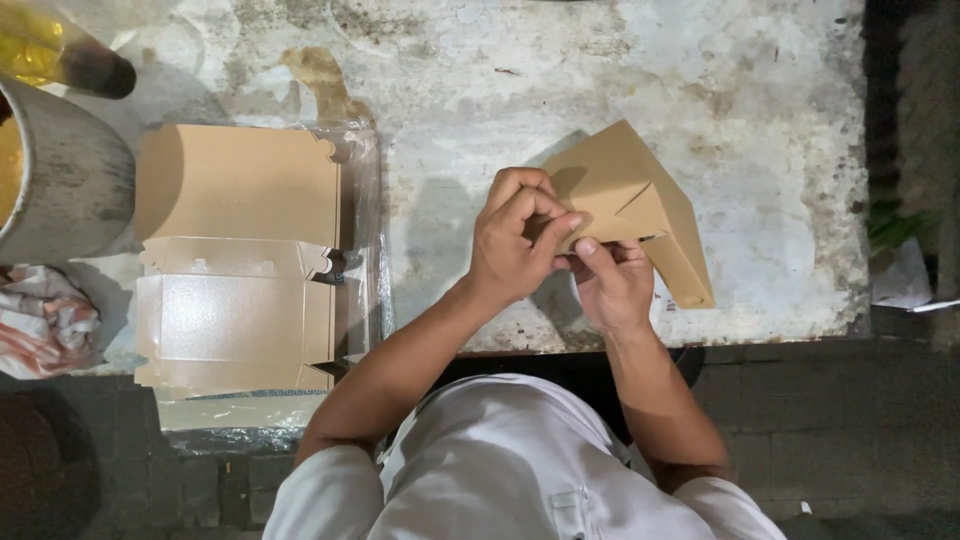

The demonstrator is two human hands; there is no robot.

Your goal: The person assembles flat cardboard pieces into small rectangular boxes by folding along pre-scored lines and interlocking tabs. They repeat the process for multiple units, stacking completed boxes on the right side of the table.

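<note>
A half-folded brown cardboard box (640, 200) is held above the worn white table (760, 120). My left hand (515, 240) pinches its near left corner, thumb and fingers closed on a flap. Just below and to the right, my right hand (612, 285) grips the box's lower edge. Both hands touch each other at the fold. One side panel of the box hangs down to the right, over the table's front edge.
A stack of flat brown box blanks (235, 260) lies in clear plastic wrap at the left. A large metal pot (65, 180) stands at the far left, with a striped cloth (45, 320) below it. Dark paving lies beneath the table.
</note>
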